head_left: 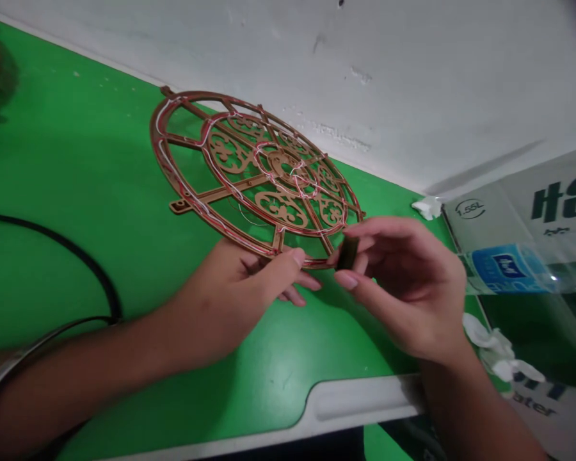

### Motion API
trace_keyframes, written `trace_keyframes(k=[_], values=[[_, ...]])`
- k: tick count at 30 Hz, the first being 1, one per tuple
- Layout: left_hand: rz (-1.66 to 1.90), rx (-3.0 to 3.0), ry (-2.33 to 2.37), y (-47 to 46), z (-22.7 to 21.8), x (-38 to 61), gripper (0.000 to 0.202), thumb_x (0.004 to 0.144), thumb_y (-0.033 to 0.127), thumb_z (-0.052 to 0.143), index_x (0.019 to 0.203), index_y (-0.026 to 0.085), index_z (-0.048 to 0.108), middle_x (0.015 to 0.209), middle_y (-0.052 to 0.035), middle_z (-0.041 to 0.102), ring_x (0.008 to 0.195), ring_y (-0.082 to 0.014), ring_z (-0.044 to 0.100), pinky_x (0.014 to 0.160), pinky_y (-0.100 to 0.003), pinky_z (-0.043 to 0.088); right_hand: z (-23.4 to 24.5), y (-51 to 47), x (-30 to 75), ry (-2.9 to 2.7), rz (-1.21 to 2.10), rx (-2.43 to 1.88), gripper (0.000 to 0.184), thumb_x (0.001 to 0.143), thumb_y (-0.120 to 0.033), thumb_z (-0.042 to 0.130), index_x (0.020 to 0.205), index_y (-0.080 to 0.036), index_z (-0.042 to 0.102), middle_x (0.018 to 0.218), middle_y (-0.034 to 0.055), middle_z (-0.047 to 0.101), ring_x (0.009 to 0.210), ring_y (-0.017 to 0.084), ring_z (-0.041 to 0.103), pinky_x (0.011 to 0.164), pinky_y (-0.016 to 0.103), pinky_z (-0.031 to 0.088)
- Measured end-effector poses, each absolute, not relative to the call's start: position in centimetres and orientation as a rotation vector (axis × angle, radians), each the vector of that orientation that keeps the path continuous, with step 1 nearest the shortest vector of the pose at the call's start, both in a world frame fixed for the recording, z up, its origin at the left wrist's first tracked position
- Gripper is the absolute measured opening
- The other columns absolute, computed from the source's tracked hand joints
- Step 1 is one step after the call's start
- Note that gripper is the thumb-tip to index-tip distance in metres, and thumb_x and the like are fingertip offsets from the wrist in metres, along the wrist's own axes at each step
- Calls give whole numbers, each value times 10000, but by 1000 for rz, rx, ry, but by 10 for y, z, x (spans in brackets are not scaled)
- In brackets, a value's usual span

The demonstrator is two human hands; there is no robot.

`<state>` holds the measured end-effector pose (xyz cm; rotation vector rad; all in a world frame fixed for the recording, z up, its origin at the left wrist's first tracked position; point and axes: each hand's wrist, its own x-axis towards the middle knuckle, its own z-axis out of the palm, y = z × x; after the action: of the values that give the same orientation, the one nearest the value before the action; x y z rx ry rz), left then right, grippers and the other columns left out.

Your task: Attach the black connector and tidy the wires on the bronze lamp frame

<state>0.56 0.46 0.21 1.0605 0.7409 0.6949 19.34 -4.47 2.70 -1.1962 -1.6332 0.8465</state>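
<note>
A round brown openwork frame (242, 186) with spokes, scrollwork panels and red and white wires along its rings is held tilted above the green table. My left hand (249, 288) grips its near rim, thumb on top and fingers underneath. Close to the rim's right end, my right hand (408, 288) pinches a small dark block (348, 252) between thumb and fingers. Whether this block touches the rim I cannot tell. Thin loose wire hangs below the frame's near side.
A clear plastic bottle with a blue label (509, 269) lies at the right by a printed carton (523, 192). Crumpled tissues (496, 349) sit nearby. A black cable (72, 240) curves at the left. The white wall (292, 51) borders the green table (91, 166).
</note>
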Motion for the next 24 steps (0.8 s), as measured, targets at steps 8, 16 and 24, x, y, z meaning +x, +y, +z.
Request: trace_keyframes(k=[8, 16, 24], values=[[684, 1013, 785, 4, 6, 5, 178, 867, 319, 649, 858, 188, 769, 768, 9, 796, 647, -96, 745, 603, -104, 605, 29, -40, 188, -1510, 698, -1179, 193, 831, -159, 768, 997, -213, 686, 890, 1, 691, 577, 57, 556, 463, 204, 445], [679, 851, 772, -3, 12, 0, 188, 839, 330, 661, 895, 174, 750, 764, -32, 798, 568, -137, 729, 542, -166, 604, 47, -31, 182, -1301, 1069, -1043, 167, 827, -125, 751, 887, -192, 611, 670, -59, 525, 469, 19, 426, 390, 162, 331], [718, 853, 758, -5, 12, -2, 259, 901, 329, 554, 917, 158, 747, 799, -37, 801, 593, -128, 727, 591, -188, 602, 60, -11, 181, -1456, 1099, -1176, 60, 890, -230, 695, 876, -178, 671, 675, -31, 618, 528, 52, 519, 442, 169, 390]])
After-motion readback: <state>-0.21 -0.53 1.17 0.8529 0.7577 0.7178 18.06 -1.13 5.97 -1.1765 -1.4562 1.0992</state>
